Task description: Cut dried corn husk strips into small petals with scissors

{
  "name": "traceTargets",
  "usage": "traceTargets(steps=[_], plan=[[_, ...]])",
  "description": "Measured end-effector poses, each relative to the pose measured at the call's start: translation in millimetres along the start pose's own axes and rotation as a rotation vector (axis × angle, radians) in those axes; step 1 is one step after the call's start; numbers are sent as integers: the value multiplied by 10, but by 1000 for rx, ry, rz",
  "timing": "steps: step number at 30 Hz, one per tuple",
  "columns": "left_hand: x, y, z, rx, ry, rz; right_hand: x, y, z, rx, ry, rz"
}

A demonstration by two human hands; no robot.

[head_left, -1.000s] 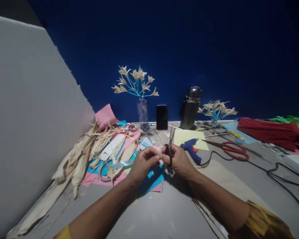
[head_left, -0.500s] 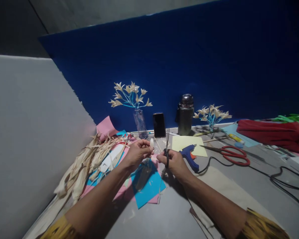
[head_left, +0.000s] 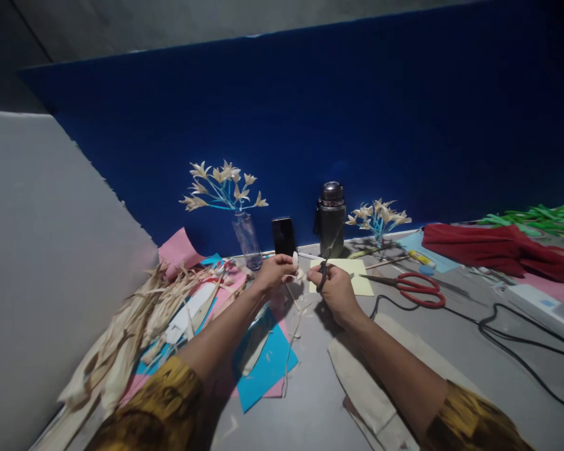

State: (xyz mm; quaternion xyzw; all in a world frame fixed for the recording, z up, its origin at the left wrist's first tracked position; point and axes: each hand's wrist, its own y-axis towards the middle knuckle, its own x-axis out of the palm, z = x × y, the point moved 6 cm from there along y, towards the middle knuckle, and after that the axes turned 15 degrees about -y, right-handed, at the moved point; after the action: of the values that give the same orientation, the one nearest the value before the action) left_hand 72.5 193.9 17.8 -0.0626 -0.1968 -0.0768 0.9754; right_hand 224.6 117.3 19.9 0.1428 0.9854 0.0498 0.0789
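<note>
My left hand [head_left: 276, 272] pinches a small pale petal [head_left: 295, 258], which stands up from the fingertips. Another whitish curl shows just under it. My right hand [head_left: 339, 292] is closed around small dark-handled scissors [head_left: 324, 277], whose blades point up and away, blurred against the flask behind. A short gap separates the two hands over the table. Below my left forearm lie a blue paper sheet [head_left: 267, 376] and a pale strip of husk [head_left: 256, 354]. Yellow paper [head_left: 364, 282] lies behind my right hand.
Dried husks [head_left: 106, 357] are heaped at left. A glass vase [head_left: 247, 241] of pale flowers, a phone [head_left: 282, 235], a flask [head_left: 333, 219] and a second flower bunch [head_left: 380, 219] line the wall. Red-handled scissors [head_left: 422, 289], a black cable [head_left: 493, 329] and red cloth [head_left: 498, 250] lie right.
The view has shifted, so the background sits further left. Both hands have moved forward over the table, the petal and scissors still held. The blue glue gun is now hidden behind my right hand.
</note>
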Motion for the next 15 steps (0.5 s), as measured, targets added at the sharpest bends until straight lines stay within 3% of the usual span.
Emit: traceTargets(steps=[7, 15], plan=[[80, -408, -36, -78, -164, -44, 87, -30, 1, -22, 61, -68], [121, -614, -21, -66, -215, -73, 191, -130, -44, -77, 73, -159]])
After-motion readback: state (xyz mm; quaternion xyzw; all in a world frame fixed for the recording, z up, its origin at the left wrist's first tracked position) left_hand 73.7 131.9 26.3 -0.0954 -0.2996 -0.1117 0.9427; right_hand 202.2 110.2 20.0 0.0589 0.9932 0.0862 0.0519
